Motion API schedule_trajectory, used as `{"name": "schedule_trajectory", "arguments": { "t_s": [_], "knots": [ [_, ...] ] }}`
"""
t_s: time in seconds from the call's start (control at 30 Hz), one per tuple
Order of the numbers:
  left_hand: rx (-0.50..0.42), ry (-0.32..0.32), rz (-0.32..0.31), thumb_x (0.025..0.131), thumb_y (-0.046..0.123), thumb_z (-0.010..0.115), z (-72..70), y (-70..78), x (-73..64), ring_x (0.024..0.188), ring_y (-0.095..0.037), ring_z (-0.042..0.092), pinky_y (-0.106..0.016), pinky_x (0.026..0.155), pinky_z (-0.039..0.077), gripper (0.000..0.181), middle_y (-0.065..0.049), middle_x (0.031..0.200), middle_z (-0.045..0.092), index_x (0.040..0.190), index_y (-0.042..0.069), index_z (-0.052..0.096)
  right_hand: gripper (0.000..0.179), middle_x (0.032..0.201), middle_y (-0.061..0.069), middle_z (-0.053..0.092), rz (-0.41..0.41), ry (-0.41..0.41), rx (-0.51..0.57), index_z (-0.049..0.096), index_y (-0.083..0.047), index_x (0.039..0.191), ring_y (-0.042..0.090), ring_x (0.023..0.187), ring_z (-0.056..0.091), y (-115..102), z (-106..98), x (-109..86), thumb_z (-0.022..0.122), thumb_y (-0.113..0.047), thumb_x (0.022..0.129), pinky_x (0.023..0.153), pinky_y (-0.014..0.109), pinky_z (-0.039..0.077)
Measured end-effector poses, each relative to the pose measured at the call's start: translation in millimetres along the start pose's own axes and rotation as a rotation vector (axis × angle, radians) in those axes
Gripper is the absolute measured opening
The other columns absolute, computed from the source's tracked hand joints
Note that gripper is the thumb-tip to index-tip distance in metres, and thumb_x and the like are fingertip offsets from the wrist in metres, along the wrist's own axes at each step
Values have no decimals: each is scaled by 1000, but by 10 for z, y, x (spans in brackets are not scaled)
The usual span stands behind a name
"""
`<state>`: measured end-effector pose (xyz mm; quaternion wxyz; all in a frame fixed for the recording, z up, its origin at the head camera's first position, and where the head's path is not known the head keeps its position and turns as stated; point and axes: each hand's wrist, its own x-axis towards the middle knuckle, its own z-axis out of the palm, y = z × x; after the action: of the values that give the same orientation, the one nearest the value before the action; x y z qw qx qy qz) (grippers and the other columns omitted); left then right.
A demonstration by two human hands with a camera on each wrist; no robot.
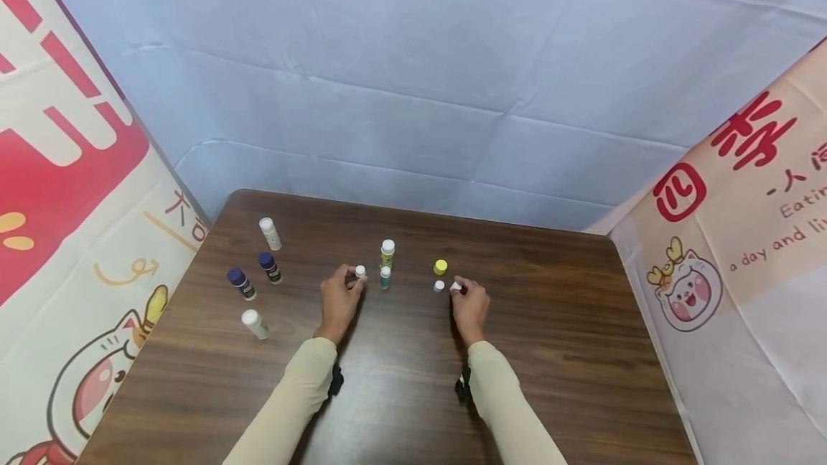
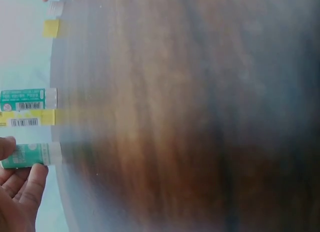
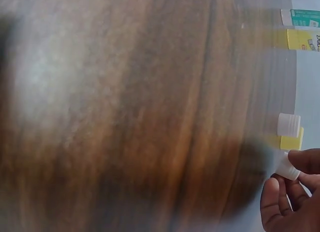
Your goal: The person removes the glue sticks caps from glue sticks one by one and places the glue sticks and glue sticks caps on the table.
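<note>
My left hand (image 1: pixel 339 301) grips a small green glue stick (image 2: pixel 30 155) between thumb and fingers; it stands upright on the table, white end up. Just right of it are another green glue stick (image 1: pixel 385 278) and, behind that, a yellow one (image 1: pixel 388 257) with a white top. My right hand (image 1: pixel 472 307) pinches a small white cap (image 3: pixel 287 168) between thumb and fingertips, low over the table and tilted. Beside that hand stand a second white cap (image 1: pixel 438 285) and a wider yellow cap (image 1: pixel 441 266).
On the left of the brown wooden table (image 1: pixel 555 350) stand two blue-capped glue sticks (image 1: pixel 241 283) and two white ones (image 1: pixel 255 323). A pale cloth (image 1: pixel 413 120) hangs behind the table's far edge. Printed cloths (image 1: pixel 711 271) hang at both sides.
</note>
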<state>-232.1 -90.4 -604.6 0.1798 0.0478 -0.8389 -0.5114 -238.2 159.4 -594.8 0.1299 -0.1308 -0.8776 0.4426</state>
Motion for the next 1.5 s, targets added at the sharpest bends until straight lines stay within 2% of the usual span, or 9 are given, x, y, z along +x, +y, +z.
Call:
{"name": "schedule_trajectory", "arguments": {
  "t_s": [0.43, 0.8, 0.97, 1.1, 1.23, 1.4, 1.5],
  "knots": [
    [-29, 10, -7, 82, 3, 75, 24, -14, -3, 83, -25, 71, -31, 71, 56, 15, -18, 93, 71, 94, -1, 66, 21, 98, 17, 71, -62, -11, -47, 75, 2, 96, 31, 98, 66, 89, 49, 21, 73, 8, 76, 82, 44, 52],
    [-22, 23, -33, 82, 5, 75, -9, 0, -20, 83, -26, 71, -33, 70, 57, 16, -17, 93, 71, 94, 0, 66, 18, 93, 11, 73, -71, -56, -46, 75, 2, 90, 25, 81, 68, 80, 60, 102, 80, 4, 73, 71, 39, 54],
    [13, 30, -43, 80, 8, 78, -27, 1, -47, 88, -27, 70, -38, 74, 56, 29, -17, 99, 70, 105, 0, 66, 17, 92, 11, 73, -74, -50, -36, 75, 2, 88, 25, 80, 67, 80, 78, 104, 80, 4, 72, 72, 39, 54],
    [61, 97, -114, 78, 15, 77, -67, 17, -107, 92, -29, 68, -44, 76, 54, 41, -16, 103, 70, 115, 1, 65, 17, 92, 11, 73, -65, -42, -29, 75, 2, 88, 25, 79, 67, 81, 81, 105, 80, 4, 72, 72, 39, 53],
    [76, 233, -195, 79, 16, 68, -112, 41, -113, 85, -27, 68, -43, 73, 52, 34, -14, 98, 71, 112, 4, 66, 18, 92, 11, 73, -60, -34, -28, 75, 2, 90, 25, 78, 65, 84, 76, 103, 79, 4, 72, 71, 39, 52],
    [38, 403, -229, 81, 9, 63, -194, 119, 20, 84, -28, 63, -43, 77, 47, 26, -13, 95, 69, 106, 3, 66, 18, 90, 13, 72, -57, -27, -25, 75, 2, 91, 24, 77, 65, 101, 74, 85, 79, 4, 73, 70, 39, 52],
    [18, 468, -257, 80, 9, 64, -251, 194, 143, 91, -30, 61, -44, 83, 44, 28, -14, 100, 68, 107, 3, 65, 19, 91, 13, 72, -52, -23, -12, 75, 3, 91, 25, 77, 65, 110, 75, 73, 80, 4, 73, 70, 39, 52]
  ]
}}
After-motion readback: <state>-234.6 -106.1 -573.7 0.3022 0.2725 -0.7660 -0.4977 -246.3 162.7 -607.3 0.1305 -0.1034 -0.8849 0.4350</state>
